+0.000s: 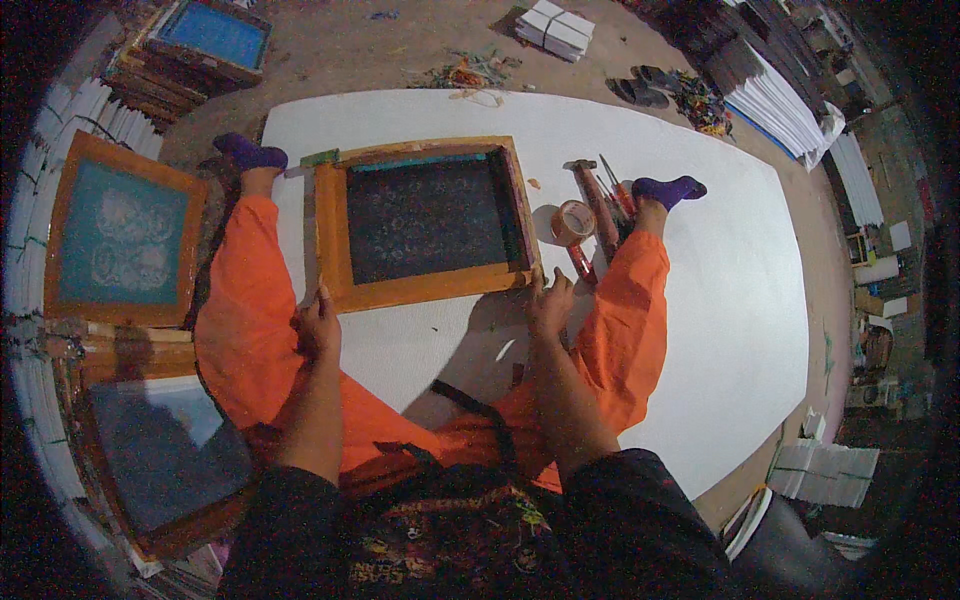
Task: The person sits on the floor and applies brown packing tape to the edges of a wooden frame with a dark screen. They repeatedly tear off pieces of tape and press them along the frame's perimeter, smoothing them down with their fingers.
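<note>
A wooden screen-printing frame [425, 293] with dark mesh lies before me, tilted a little, over a white board. My left hand [319, 326] grips its near left corner, fingers closed on the edge. At the near right corner, my right hand [550, 303] pinches the wood; part of its fingers is hidden. Faint rounded patterns show on the mesh [425, 220]. Just right of the frame are a roll of brown tape [573, 222], a hammer [592, 195] and a pointed tool with a red handle [622, 195]. Something red [581, 262] lies near my right hand.
My orange-trousered legs are spread around the work on the white board [730, 300]. Left of me stand a green-mesh frame [125, 225] and a grey-mesh frame [170, 450]. Stacked frames [205, 40], bundled white sheets [555, 30] and sandals [643, 87] lie farther off.
</note>
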Action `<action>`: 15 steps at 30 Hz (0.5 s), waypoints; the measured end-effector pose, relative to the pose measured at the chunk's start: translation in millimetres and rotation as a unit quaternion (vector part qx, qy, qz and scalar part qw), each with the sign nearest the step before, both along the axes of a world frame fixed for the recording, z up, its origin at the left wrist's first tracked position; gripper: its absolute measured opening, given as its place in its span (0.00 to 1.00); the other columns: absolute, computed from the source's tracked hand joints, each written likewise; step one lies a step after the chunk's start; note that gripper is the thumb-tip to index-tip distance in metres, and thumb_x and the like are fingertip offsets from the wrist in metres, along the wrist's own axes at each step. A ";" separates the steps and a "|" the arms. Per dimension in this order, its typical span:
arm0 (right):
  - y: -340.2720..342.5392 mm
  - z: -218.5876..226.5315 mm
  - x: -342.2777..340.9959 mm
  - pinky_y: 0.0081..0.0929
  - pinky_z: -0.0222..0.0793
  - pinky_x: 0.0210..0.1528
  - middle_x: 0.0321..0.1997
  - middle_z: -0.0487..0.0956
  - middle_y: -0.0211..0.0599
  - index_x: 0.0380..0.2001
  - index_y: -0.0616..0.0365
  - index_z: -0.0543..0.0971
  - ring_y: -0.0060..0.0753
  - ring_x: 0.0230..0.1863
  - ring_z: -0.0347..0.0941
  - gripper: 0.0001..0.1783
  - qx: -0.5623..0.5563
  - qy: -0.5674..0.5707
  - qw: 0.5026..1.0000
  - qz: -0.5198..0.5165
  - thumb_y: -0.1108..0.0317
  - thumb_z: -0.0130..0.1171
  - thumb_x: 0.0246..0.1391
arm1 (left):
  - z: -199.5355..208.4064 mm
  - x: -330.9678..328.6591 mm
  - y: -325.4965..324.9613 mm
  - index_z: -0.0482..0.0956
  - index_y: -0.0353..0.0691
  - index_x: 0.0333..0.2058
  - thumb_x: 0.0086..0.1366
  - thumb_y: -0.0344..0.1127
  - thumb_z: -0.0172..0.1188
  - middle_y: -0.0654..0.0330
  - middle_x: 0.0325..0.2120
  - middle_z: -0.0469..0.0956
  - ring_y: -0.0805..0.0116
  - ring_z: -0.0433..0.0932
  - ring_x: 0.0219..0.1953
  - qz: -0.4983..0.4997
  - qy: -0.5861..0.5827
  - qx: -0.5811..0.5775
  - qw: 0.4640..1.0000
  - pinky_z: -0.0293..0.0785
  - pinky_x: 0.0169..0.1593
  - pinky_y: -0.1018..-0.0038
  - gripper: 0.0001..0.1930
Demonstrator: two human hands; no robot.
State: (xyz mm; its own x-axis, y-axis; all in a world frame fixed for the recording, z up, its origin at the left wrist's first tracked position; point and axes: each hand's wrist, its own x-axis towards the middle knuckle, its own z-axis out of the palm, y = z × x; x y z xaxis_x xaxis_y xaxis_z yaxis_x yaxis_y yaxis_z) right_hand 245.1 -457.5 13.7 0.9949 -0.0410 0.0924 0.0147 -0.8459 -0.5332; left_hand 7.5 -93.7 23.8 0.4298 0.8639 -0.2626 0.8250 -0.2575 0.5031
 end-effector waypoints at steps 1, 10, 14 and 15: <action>4.8 1.4 4.3 0.45 0.72 0.56 0.52 0.80 0.52 0.52 0.61 0.79 0.57 0.53 0.77 0.25 0.006 -0.011 1.000 -0.011 0.50 0.60 0.64 | -7.9 -4.9 2.4 0.83 0.48 0.55 0.74 0.66 0.40 0.41 0.45 0.81 0.38 0.75 0.52 -0.007 -0.010 0.019 1.000 0.73 0.50 0.45 0.33; 3.5 -12.0 27.3 0.42 0.74 0.46 0.37 0.84 0.49 0.38 0.63 0.81 0.50 0.42 0.82 0.20 0.173 0.069 0.982 0.014 0.56 0.69 0.55 | -22.9 -5.8 1.3 0.85 0.36 0.47 0.77 0.58 0.41 0.39 0.37 0.81 0.38 0.78 0.43 -0.031 -0.117 0.110 0.986 0.73 0.49 0.50 0.32; 6.2 -10.1 38.7 0.43 0.74 0.46 0.35 0.84 0.51 0.38 0.62 0.82 0.49 0.41 0.82 0.18 0.092 0.073 0.993 0.029 0.56 0.68 0.55 | -51.3 -13.5 20.0 0.85 0.35 0.45 0.77 0.58 0.41 0.40 0.41 0.80 0.37 0.77 0.44 -0.010 -0.070 0.079 0.994 0.72 0.49 0.48 0.31; 16.1 6.1 35.2 0.43 0.74 0.45 0.35 0.84 0.51 0.39 0.61 0.82 0.48 0.41 0.82 0.18 0.077 0.099 0.991 0.035 0.56 0.68 0.55 | -60.4 -22.8 29.3 0.85 0.35 0.44 0.77 0.57 0.41 0.40 0.42 0.80 0.37 0.77 0.44 -0.001 -0.060 0.079 0.995 0.72 0.49 0.48 0.31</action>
